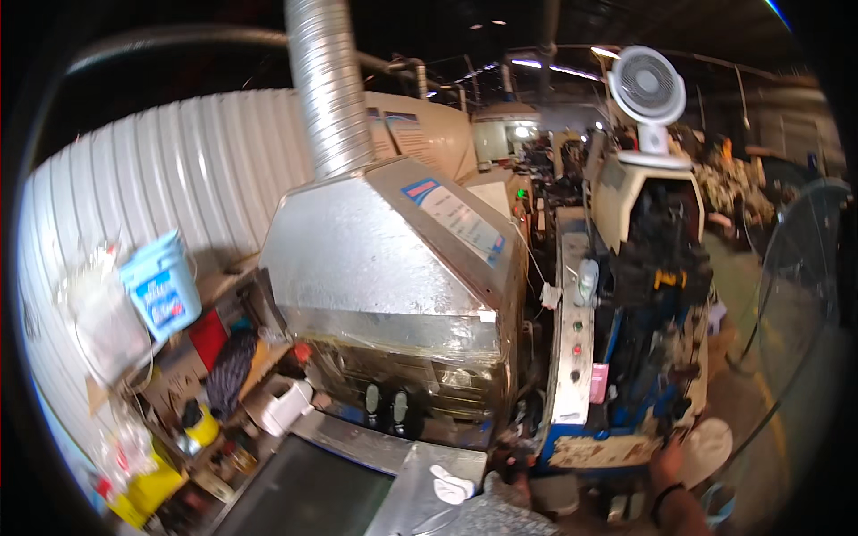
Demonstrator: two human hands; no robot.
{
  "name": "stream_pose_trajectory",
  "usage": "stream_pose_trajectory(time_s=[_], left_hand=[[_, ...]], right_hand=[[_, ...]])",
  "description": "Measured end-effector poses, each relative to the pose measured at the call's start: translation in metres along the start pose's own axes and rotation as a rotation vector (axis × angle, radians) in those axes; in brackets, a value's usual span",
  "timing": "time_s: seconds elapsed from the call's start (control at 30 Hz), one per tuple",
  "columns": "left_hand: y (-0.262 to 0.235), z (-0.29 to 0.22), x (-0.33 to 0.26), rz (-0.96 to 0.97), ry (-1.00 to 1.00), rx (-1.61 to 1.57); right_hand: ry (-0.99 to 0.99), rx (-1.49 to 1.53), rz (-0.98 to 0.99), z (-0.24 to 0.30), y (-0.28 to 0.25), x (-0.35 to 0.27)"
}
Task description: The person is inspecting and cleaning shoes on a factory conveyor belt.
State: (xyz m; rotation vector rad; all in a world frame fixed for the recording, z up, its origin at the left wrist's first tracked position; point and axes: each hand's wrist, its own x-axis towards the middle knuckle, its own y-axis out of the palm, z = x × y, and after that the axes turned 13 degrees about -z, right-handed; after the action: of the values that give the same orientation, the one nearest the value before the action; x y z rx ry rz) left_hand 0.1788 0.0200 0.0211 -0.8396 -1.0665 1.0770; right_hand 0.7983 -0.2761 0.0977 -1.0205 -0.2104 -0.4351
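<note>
Hanging low on the right, my bare right hand (667, 464) is meeting a small dark fitting (672, 431) at the near end of the long blue-and-cream metal machine (597, 452); touching or just short, I can't tell. My fingers are blurring into shadow, so whether they're gripping or standing apart isn't showing. A dark band (659, 507) is circling my wrist. I'm not finding my left hand in view.

That fitting is looking hard and stiff, probably slick with grime, and I'm judging its exposed near edge the surest hold; the machine behind is surely too heavy to shift. Just right of my hand, a round cream disc (709, 449) is showing, likely light, best taken by its rim. Farther out, a white round fan (648, 85) is topping the machine's far end, and leftward a soft white glove-like cloth (451, 485) is lying before the big silver metal hood (357, 250).
</note>
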Motion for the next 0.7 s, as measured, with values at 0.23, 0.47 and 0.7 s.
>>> stream_pose_trajectory(time_s=[0.23,0.47,0.7], left_hand=[[0.025,0.02,0.008,0.024,0.072,-0.053],[0.022,0.026,0.015,0.229,0.086,-0.072],[-0.093,-0.003,0.022,0.098,-0.365,-0.435]], right_hand=[[0.046,-0.096,-0.046,-0.03,0.033,0.001],[0.055,-0.082,-0.064,-0.02,0.032,-0.005],[0.018,-0.07,-0.134,-0.03,0.044,-0.003]])
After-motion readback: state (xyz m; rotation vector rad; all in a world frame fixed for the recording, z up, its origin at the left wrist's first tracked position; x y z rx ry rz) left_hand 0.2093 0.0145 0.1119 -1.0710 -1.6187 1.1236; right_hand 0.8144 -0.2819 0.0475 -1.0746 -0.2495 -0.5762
